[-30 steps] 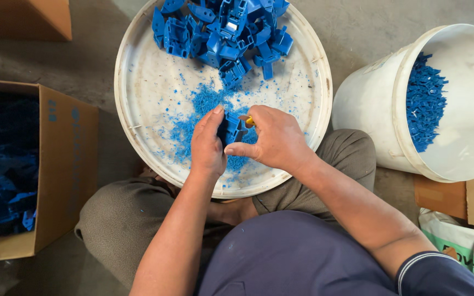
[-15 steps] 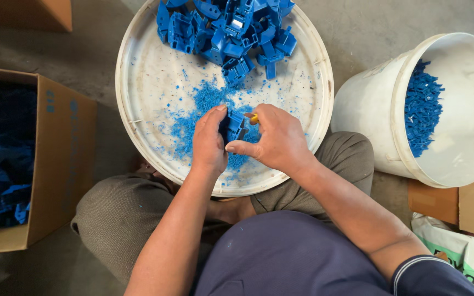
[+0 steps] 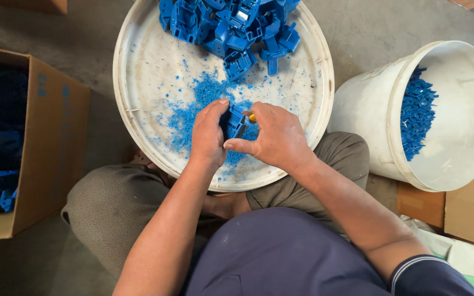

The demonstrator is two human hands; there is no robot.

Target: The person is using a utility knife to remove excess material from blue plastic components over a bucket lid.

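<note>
The floor point(image 3: 357, 27) was bare grey concrete, and a person sat on it with a round white tray point(image 3: 138, 82) resting against the knees. At nine o'clock from the tray stood an open cardboard box point(image 3: 50, 142) with blue parts dim inside it. On the tray, a heap of blue parts point(image 3: 231, 27) lay at twelve o'clock, and blue shavings point(image 3: 204, 96) spread from the middle toward the hands. The left hand point(image 3: 208, 137) was curled shut around a blue part point(image 3: 236, 118), fingertips over its top edge, holding it just off the tray near six o'clock. The part lay between the two hands, at three o'clock from the left fingers and touching them. Its long axis could not be told, most of it being hidden. The right hand point(image 3: 278, 137) was closed on a small tool with a yellow end point(image 3: 252, 117), thumb pointing toward nine o'clock, the tool meeting the part. At three o'clock stood a white bucket point(image 3: 368, 120) holding blue scraps point(image 3: 415, 115).
</note>
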